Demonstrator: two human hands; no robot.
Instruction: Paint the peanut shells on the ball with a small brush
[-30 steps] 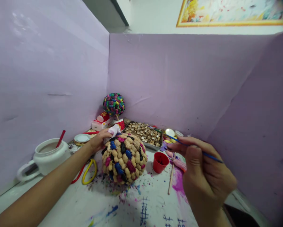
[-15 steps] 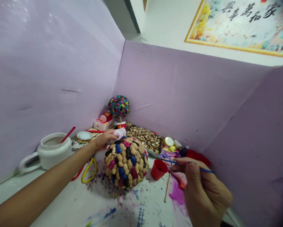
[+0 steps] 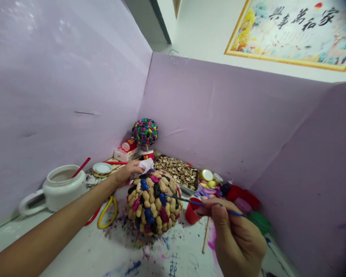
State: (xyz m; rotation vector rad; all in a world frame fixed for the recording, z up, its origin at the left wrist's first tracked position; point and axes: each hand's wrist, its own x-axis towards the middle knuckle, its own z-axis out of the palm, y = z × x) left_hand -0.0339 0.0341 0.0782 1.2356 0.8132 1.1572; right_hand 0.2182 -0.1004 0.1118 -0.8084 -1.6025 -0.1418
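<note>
A ball covered in peanuts, some painted blue, black and magenta, rests on the stained white table. My left hand is closed on a crumpled white tissue at the ball's upper left edge. Between the thumb and fingers of my right hand is a thin blue paintbrush. The brush points left, its tip at a blue peanut on the ball's right side. Partly behind my right fingertips stands a red cup.
Behind the ball lies a metal tray of shells. At the left are a white pot and yellow-handled scissors. A colourful ball on a stick stands at the back. A wooden stick lies right of the ball.
My right hand has moved left with the paintbrush, bringing its tip from above the red cup to the peanut ball. My left hand stays near the same spot with the tissue.
</note>
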